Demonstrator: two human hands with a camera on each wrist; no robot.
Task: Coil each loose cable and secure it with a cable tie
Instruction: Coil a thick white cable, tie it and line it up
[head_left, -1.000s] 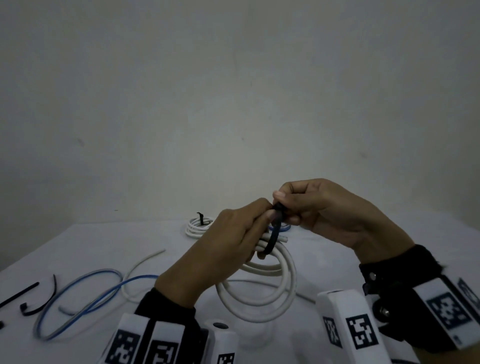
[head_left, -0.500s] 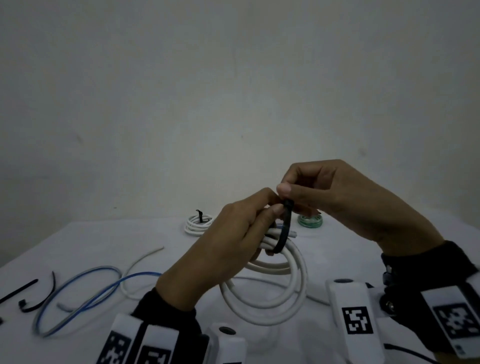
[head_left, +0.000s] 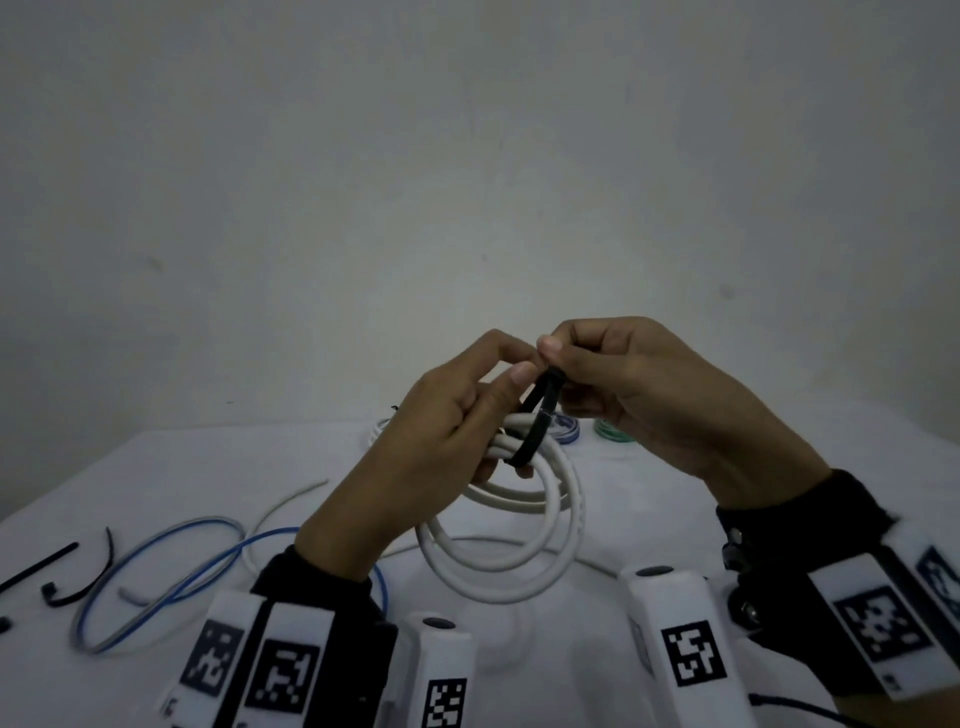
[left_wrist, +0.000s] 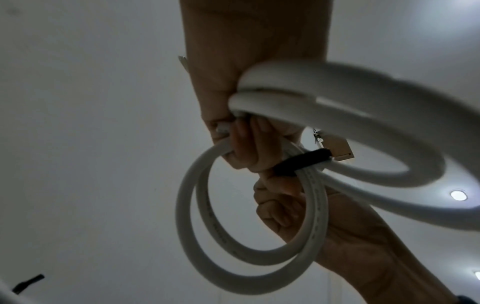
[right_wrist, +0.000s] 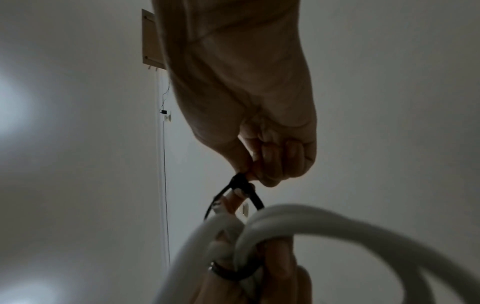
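Observation:
A thick white cable coil (head_left: 524, 551) hangs in the air above the table, held by both hands. My left hand (head_left: 457, 426) grips the bundled top of the coil (left_wrist: 246, 236). A black cable tie (head_left: 537, 421) loops around that bundle (left_wrist: 298, 162). My right hand (head_left: 613, 374) pinches the tie's upper end between thumb and forefinger; the tie (right_wrist: 241, 185) forms a loose loop below the right hand's fingertips (right_wrist: 249, 174). The tie's head is hidden by the fingers.
On the white table (head_left: 208, 467) lie a loose blue cable (head_left: 171, 577), a grey-white cable (head_left: 291, 499) and spare black ties (head_left: 67, 577) at the left. A tied white coil (head_left: 379, 428), a blue coil (head_left: 563, 428) and a green coil (head_left: 610, 431) lie at the back.
Both hands have lifted the white coil higher. The right hand has drawn the tie's end upward, leaving a longer narrow loop over the bundle.

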